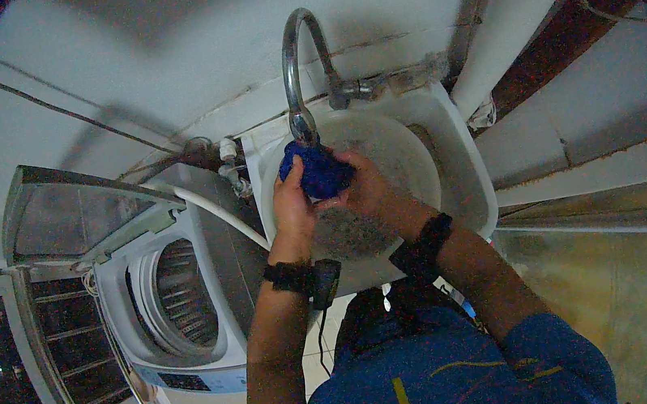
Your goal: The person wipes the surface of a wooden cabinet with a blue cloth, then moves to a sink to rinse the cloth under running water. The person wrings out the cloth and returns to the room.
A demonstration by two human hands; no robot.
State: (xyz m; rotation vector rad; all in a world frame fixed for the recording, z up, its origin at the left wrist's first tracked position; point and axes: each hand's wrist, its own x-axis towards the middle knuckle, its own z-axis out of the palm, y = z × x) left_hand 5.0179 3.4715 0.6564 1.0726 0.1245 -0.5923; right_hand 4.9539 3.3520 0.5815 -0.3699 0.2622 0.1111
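Note:
A bunched dark blue cloth [322, 171] is held up between my two hands, right under the spout of a chrome gooseneck faucet [293, 77]. My left hand [292, 203] grips its left side, thumb on top. From the right, my right hand [366, 187] holds the other side, with fingers partly hidden beneath it. Below them a round pale basin [418, 153] sits inside a white sink [477, 182]. Greyish, cloudy contents show in the basin, too dim to tell what they are. Whether water runs from the spout cannot be made out.
Left of the sink stands a top-loading washing machine [231, 318], its lid [98, 213] raised and its drum [186, 300] visible. A white hose [221, 215] runs between machine and sink. A faucet handle [361, 90] sits at the wall. Thick white pipe [511, 24] rises at the right.

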